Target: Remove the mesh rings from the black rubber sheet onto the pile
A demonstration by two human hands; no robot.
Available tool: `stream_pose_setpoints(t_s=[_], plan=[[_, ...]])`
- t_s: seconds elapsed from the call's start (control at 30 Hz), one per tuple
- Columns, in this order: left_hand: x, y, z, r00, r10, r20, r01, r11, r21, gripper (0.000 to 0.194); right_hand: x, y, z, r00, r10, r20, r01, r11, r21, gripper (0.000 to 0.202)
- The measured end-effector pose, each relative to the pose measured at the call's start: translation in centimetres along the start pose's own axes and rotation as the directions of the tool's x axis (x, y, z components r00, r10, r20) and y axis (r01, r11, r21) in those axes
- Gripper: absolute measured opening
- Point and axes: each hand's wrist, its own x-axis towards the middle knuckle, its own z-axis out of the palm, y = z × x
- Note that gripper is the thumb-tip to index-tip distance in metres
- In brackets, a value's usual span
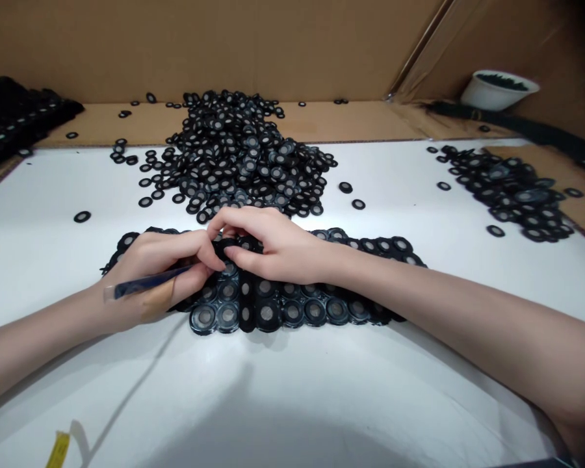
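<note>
Rows of black round discs (pixel 314 312) with pale grey centres lie side by side on the white table, making a long block under both hands. My left hand (pixel 168 270) is closed, and a slim dark blue stick with a clear end (pixel 149 283) lies between its thumb and palm. Its fingertips touch a disc in the block. From the right, my right hand (pixel 258 240) reaches over the block, thumb and index finger closed around a black disc (pixel 225 247) beside the left fingertips. The curled fingers partly hide that disc.
A big heap of loose discs (pixel 244 149) rises behind the block. A smaller pile (pixel 511 192) lies at the right, and stacked dark discs (pixel 14 120) stand far left. A white tub (pixel 500 91) sits back right by the cardboard walls (pixel 214 52). A yellow tag (pixel 58 450) is near the front.
</note>
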Motion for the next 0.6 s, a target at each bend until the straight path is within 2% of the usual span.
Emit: stream_pose_setpoints(t_s=[0.37,0.6], plan=[[-0.11,-0.22,0.03,1.000,0.000,-0.003,0.000,0.999,-0.041,0.014,-0.03,-0.07,-0.04,1.000,-0.006,-0.002,0.006,1.000,-0.027,0.021],[-0.03,-0.16,-0.02,1.000,0.018,-0.006,-0.019,1.000,-0.012,0.013,-0.04,-0.09,-0.06,1.000,-0.004,-0.001,0.004,1.000,-0.026,0.022]])
